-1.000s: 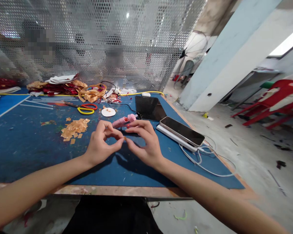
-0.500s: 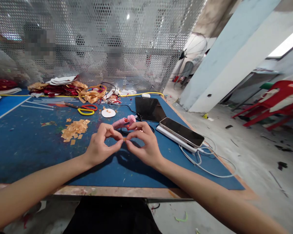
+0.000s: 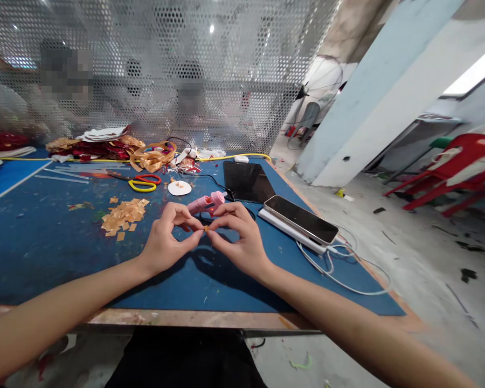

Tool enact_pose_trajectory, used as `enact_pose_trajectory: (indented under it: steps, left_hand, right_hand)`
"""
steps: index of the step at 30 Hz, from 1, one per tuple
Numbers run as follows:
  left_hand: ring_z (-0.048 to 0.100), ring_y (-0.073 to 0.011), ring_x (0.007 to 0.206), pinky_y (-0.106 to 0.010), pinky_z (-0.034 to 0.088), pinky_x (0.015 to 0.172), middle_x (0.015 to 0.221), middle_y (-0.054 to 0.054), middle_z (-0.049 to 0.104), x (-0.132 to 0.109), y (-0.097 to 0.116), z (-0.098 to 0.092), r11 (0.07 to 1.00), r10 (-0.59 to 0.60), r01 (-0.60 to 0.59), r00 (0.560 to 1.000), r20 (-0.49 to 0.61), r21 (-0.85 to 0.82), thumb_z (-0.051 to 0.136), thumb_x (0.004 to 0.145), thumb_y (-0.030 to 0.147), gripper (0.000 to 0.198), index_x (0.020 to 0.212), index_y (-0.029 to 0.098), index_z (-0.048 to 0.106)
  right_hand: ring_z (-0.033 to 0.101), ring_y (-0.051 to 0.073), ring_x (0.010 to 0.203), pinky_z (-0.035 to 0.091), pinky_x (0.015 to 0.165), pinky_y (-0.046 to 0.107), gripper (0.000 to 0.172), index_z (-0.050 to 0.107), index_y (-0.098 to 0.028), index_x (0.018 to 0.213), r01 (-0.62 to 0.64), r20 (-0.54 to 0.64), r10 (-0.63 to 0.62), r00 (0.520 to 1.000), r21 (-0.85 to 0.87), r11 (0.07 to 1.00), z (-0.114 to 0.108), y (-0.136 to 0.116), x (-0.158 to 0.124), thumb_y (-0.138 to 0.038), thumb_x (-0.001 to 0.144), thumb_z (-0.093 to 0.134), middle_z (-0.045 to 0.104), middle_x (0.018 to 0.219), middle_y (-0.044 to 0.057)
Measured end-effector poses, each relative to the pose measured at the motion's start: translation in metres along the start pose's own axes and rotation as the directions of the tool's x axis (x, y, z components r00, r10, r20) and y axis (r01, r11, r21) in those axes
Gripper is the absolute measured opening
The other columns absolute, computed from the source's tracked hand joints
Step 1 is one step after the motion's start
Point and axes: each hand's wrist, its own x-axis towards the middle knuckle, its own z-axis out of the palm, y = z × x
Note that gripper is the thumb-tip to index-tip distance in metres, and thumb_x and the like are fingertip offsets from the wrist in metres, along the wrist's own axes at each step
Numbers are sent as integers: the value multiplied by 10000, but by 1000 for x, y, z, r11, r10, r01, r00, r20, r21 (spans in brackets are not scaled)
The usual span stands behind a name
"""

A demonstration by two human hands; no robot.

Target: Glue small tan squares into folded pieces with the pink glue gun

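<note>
My left hand [image 3: 167, 240] and my right hand [image 3: 240, 240] meet over the blue table mat [image 3: 44, 242], each closed in a pinch. Between their fingertips sits a tiny orange piece [image 3: 206, 229], held from both sides. Just behind my hands lies a pink glue gun [image 3: 205, 201] with a black cord. A heap of small orange paper squares [image 3: 123, 213] lies to the left of my left hand.
A phone [image 3: 301, 218] on a white power bank with white cable lies right of my hands, a black tablet [image 3: 247, 180] behind it. Scissors [image 3: 142, 181], a white disc [image 3: 179, 187], ribbon scraps and glue sticks lie farther back. People sit behind a perforated metal screen [image 3: 165, 70].
My right fingers have curled in closer to the left fingertips around the tiny piece. Both hands have stayed in nearly the same place.
</note>
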Motion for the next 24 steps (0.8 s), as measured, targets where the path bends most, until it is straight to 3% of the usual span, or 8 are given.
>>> enact_pose_trajectory:
  steps: [3, 5, 8, 11, 13, 15, 18, 24]
  left_hand:
    - [665, -104, 675, -237, 519, 687, 784, 37, 705, 4, 1, -2, 999, 16, -14, 999, -37, 30, 649, 788, 145, 311, 913, 231, 378]
    - [680, -116, 692, -245, 523, 692, 764, 39, 701, 13, -1, -9, 997, 45, -36, 990, -137, 68, 653, 777, 154, 317, 913, 230, 377]
    - [686, -127, 700, -258, 531, 683, 772, 39, 694, 33, -12, -30, 983, 133, -71, 908, -397, 167, 665, 754, 183, 358, 947, 235, 367]
    - [679, -142, 695, -284, 532, 699, 804, 23, 709, 53, -29, -57, 916, 245, -38, 841, -482, 400, 650, 765, 205, 375, 996, 242, 358]
    - [692, -187, 852, -340, 506, 821, 903, -37, 731, 62, -42, -72, 785, 210, 67, 907, -366, 616, 596, 809, 191, 342, 1076, 216, 384]
    - [648, -237, 1051, -404, 440, 941, 1059, -102, 717, 67, -52, -80, 619, 12, 52, 997, -76, 784, 495, 862, 154, 309, 1161, 174, 418]
    - [626, -259, 1102, -398, 424, 958, 1158, -118, 689, 68, -63, -83, 576, -164, -20, 977, 139, 817, 465, 862, 126, 341, 1202, 154, 479]
    - [619, -214, 1099, -311, 450, 915, 1196, -78, 675, 70, -62, -90, 572, -248, 33, 959, 134, 820, 414, 917, 205, 339, 1238, 181, 518]
  right_hand:
    - [589, 182, 905, 499, 782, 341, 73, 621, -225, 793, -5, -11, 5, 1000, -3, 1000, 0, -2, 0, -159, 789, 651, 572, 942, 36]
    - [587, 180, 900, 498, 785, 341, 75, 614, -225, 809, -5, -19, 5, 1000, -7, 1000, -1, -3, 1, -159, 790, 642, 575, 939, 36]
    - [586, 182, 902, 497, 782, 340, 59, 611, -220, 801, -11, -5, 11, 1000, -18, 1000, -1, -4, 1, -163, 797, 628, 570, 943, 41]
    - [586, 184, 890, 497, 778, 348, 54, 615, -215, 787, -20, 22, 20, 1000, -33, 999, -1, -4, 1, -164, 806, 607, 564, 941, 44]
    - [586, 184, 876, 500, 763, 348, 63, 617, -215, 783, -24, 32, 26, 999, -40, 999, 0, -3, 1, -165, 812, 593, 568, 933, 43]
    - [586, 182, 862, 504, 729, 336, 69, 618, -217, 779, -27, 32, 28, 999, -41, 999, 0, -2, 1, -166, 815, 587, 570, 923, 42]
    - [586, 180, 852, 502, 679, 315, 69, 617, -221, 780, -30, 24, 31, 999, -51, 998, 0, -2, 1, -167, 814, 590, 568, 920, 43]
    - [588, 186, 865, 493, 660, 308, 68, 621, -227, 784, -34, 33, 37, 999, -84, 996, -1, -2, 0, -177, 818, 589, 572, 924, 43]
